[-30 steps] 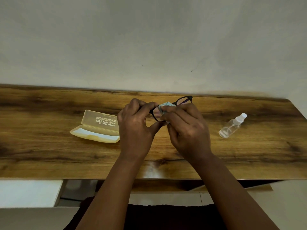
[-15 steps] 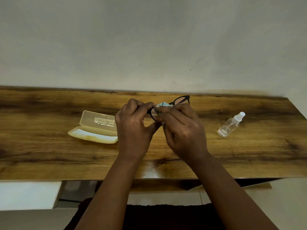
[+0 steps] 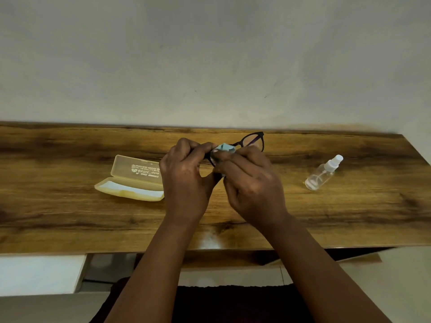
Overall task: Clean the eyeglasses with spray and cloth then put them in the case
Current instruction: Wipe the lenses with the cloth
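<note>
Black-framed eyeglasses (image 3: pixel 254 141) are held above the middle of the wooden table (image 3: pixel 70 213). My left hand (image 3: pixel 186 183) pinches the left end of the frame. My right hand (image 3: pixel 251 183) pinches a small light-blue cloth (image 3: pixel 224 147) against the left lens, which is mostly hidden by fingers and cloth. The right lens sticks out free above my right hand. An open, pale yellow glasses case (image 3: pixel 130 180) lies on the table just left of my left hand. A small clear spray bottle (image 3: pixel 323 173) with a white cap lies on its side to the right.
A plain pale wall runs behind the table's far edge. The table's right end lies just beyond the bottle. Below the near edge are white surfaces and a dark cloth at my lap.
Both hands and the glasses have shifted slightly left, and my right hand's fingers have moved with the cloth over the left lens. Case and bottle stay where they were.
</note>
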